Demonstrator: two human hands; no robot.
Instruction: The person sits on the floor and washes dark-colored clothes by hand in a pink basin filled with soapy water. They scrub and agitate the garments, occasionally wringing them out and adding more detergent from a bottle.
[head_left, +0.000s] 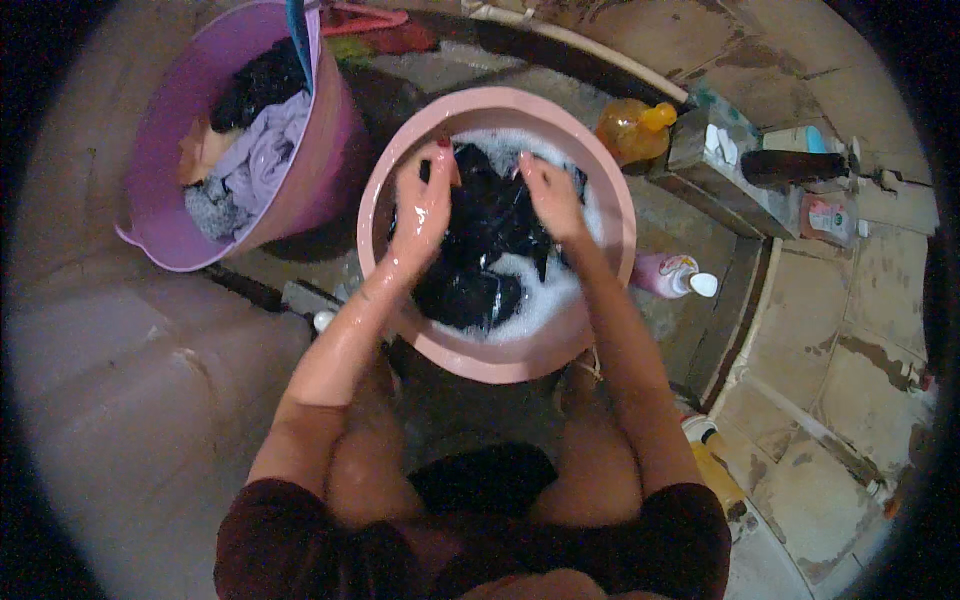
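Note:
A pink round basin stands on the floor between my legs, holding a soaked black garment and white suds. On the basin's left side my left hand, wet and with curled fingers, grips the black cloth. Opposite it, my right hand pinches the same cloth near the far right. The stretch of fabric between both hands is bunched, and its lower part lies in the foamy water. My fingertips are partly hidden by the cloth and the backs of my hands.
A purple tub of clothes stands at the far left. Right of the basin are an orange bottle and a pink bottle. A ledge holds a dark-handled brush. A tiled wall rises at right.

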